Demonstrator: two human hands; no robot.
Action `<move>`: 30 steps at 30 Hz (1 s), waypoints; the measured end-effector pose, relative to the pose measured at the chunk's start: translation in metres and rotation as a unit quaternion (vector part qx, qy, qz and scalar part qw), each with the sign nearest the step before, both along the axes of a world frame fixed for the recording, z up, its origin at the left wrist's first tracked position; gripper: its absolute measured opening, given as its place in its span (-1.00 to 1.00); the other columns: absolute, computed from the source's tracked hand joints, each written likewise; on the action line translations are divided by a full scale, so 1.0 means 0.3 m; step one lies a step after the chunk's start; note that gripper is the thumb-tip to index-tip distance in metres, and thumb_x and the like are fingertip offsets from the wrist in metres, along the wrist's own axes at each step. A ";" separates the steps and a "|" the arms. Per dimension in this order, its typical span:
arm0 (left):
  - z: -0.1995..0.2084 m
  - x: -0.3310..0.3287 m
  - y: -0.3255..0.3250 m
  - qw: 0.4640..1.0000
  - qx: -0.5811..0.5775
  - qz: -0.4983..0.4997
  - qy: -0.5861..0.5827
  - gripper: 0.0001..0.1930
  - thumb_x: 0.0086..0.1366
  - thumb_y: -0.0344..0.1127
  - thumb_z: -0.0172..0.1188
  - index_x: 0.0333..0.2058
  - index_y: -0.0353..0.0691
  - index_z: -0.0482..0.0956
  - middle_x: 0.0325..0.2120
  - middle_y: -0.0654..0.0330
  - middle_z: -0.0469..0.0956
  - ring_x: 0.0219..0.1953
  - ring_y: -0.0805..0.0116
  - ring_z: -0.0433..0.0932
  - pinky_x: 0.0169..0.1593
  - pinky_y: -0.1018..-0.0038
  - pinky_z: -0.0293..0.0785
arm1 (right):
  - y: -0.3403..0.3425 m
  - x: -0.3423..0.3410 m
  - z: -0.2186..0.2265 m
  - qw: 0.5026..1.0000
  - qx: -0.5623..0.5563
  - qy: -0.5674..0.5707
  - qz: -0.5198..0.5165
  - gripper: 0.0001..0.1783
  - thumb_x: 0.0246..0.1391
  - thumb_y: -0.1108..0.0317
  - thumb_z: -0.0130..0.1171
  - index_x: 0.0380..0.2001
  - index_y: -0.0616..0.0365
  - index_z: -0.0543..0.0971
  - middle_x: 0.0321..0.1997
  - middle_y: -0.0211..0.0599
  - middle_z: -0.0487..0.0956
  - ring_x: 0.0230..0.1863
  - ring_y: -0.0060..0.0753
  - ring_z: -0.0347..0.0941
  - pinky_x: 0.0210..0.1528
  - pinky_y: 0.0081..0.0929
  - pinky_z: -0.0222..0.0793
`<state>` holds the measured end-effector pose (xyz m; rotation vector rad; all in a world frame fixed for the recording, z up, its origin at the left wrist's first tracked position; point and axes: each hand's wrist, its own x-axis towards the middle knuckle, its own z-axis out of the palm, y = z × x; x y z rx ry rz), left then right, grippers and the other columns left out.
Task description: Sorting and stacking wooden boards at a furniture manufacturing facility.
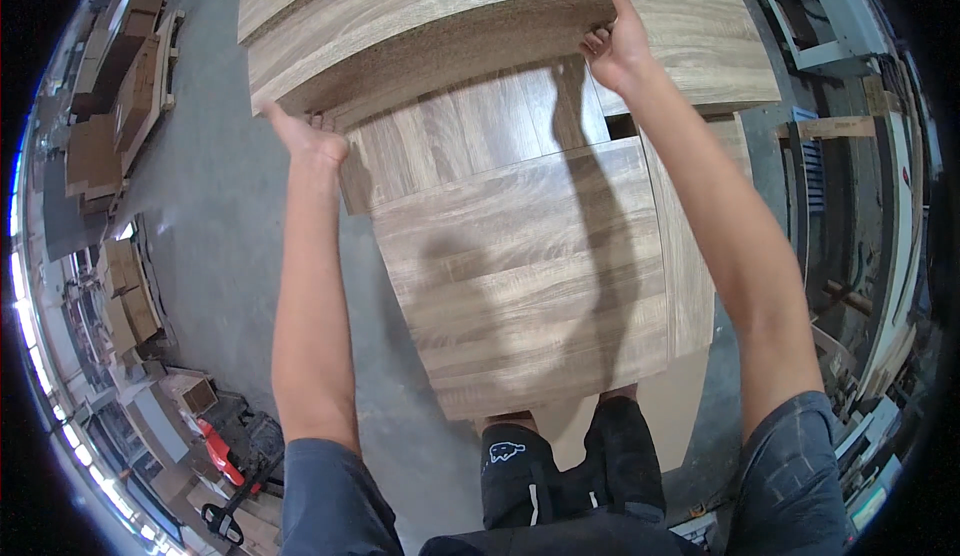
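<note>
A wide wood-grain board or stack of boards [450,51] spans the space between my hands, its long near edge facing me. At its left end, my left hand [312,141] grips with the thumb up along the corner and fingers curled under the lower edge. My right hand [620,51] holds the right part of the same edge, thumb up and fingers bent against it. Beneath and nearer to me lies a large wood-grain panel [520,276], with several narrower wood-grain strips [440,146] beyond it. Shadows of my arms fall across them.
More wood-grain boards [700,36] lie at the far right. Cardboard boxes [135,96] stand along the left, with a red and black pallet jack [220,451] at lower left. A metal frame rack [890,196] is on the right. Grey concrete floor [205,146] surrounds the stack.
</note>
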<state>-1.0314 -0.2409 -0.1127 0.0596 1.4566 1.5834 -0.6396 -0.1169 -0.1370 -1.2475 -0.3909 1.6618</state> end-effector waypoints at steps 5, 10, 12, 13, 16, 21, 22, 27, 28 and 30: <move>-0.026 0.092 0.050 0.995 0.039 0.073 -0.050 0.21 0.25 0.76 -0.42 0.57 -0.13 -0.11 0.57 0.04 -0.08 0.59 0.01 -0.09 0.60 0.04 -0.12 | -0.365 0.067 -0.152 0.996 -0.072 0.047 -0.019 -0.10 0.37 -0.21 0.12 0.53 0.06 0.11 0.13 -0.15 0.39 0.02 -0.37 0.35 0.13 -0.39 0.38; -0.041 0.085 0.097 0.987 0.063 0.107 -0.104 0.09 0.31 0.69 -0.56 0.55 -0.01 0.04 0.56 0.11 0.04 0.55 -0.02 0.04 0.55 -0.10 0.01 | -0.931 0.203 -0.159 0.986 -0.151 0.057 -0.038 -0.29 0.39 -0.14 0.14 0.32 0.18 0.34 0.24 -0.15 0.42 0.31 -0.16 0.38 0.42 -0.15 0.27; -0.035 0.127 0.120 0.989 0.020 0.109 -0.094 0.11 0.29 0.70 -0.57 0.55 -0.01 0.03 0.56 0.09 0.01 0.56 -0.03 0.01 0.55 -0.16 0.00 | -1.110 0.306 -0.152 0.977 -0.188 0.059 -0.081 -0.36 0.39 -0.13 0.14 0.26 0.16 0.39 0.21 -0.19 0.44 0.28 -0.18 0.40 0.41 -0.18 0.27; -0.021 0.108 0.128 0.987 0.041 0.109 -0.111 0.12 0.27 0.72 -0.56 0.55 0.00 0.02 0.57 0.08 -0.01 0.57 -0.04 -0.02 0.56 -0.16 -0.05 | -1.188 0.356 -0.151 0.972 -0.202 0.066 -0.097 -0.39 0.39 -0.12 0.14 0.22 0.14 0.41 0.19 -0.21 0.45 0.26 -0.20 0.41 0.40 -0.20 0.29; -0.012 0.194 0.129 0.985 0.044 0.114 -0.125 0.20 0.23 0.76 -0.51 0.57 -0.06 -0.10 0.59 0.03 -0.11 0.60 -0.06 -0.12 0.60 -0.11 -0.16 | -1.349 0.572 -0.112 0.970 -0.199 0.028 -0.136 -0.43 0.37 -0.12 0.17 0.16 0.11 0.44 0.12 -0.29 0.49 0.16 -0.27 0.47 0.31 -0.26 0.35; -0.243 0.055 0.041 0.987 0.019 0.122 -0.102 0.29 0.22 0.76 -0.33 0.57 -0.21 -0.36 0.60 -0.02 -0.24 0.62 0.02 -0.16 0.62 0.10 -0.18 | -1.461 0.840 -0.085 0.961 -0.208 -0.045 -0.175 -0.45 0.34 -0.09 0.21 0.15 0.09 0.47 0.04 -0.35 0.54 0.03 -0.35 0.51 0.16 -0.33 0.39; -0.263 0.076 0.036 0.989 0.026 0.099 -0.104 0.33 0.20 0.78 -0.30 0.56 -0.25 -0.38 0.60 -0.01 -0.25 0.62 0.02 -0.17 0.62 0.12 -0.18 | -1.473 0.876 -0.071 0.961 -0.208 -0.045 -0.178 -0.45 0.34 -0.09 0.21 0.15 0.09 0.47 0.04 -0.35 0.54 0.03 -0.35 0.51 0.16 -0.33 0.39; -0.316 0.299 0.168 0.980 0.014 0.108 -0.166 0.37 0.18 0.79 -0.27 0.55 -0.31 -0.38 0.61 -0.02 -0.29 0.62 -0.03 -0.19 0.61 0.05 -0.17 | -1.600 1.043 -0.020 0.960 -0.198 -0.105 -0.169 -0.42 0.34 -0.09 0.19 0.22 0.08 0.45 0.10 -0.34 0.54 0.08 -0.35 0.51 0.20 -0.31 0.39; -0.324 0.287 0.180 0.983 0.002 0.100 -0.151 0.32 0.20 0.77 -0.31 0.56 -0.23 -0.39 0.61 -0.03 -0.30 0.62 -0.06 -0.23 0.60 -0.01 -0.18 | -1.637 1.064 -0.006 0.959 -0.198 -0.107 -0.174 -0.42 0.34 -0.09 0.19 0.22 0.08 0.45 0.10 -0.34 0.54 0.08 -0.35 0.51 0.20 -0.31 0.39; -0.351 0.233 0.200 0.984 -0.015 0.090 -0.152 0.28 0.21 0.76 -0.33 0.57 -0.15 -0.38 0.60 -0.05 -0.31 0.62 -0.10 -0.26 0.59 -0.09 -0.19 | -1.694 1.113 0.023 0.947 -0.226 -0.160 -0.163 -0.39 0.35 -0.11 0.17 0.24 0.07 0.44 0.12 -0.32 0.55 0.09 -0.34 0.52 0.21 -0.30 0.39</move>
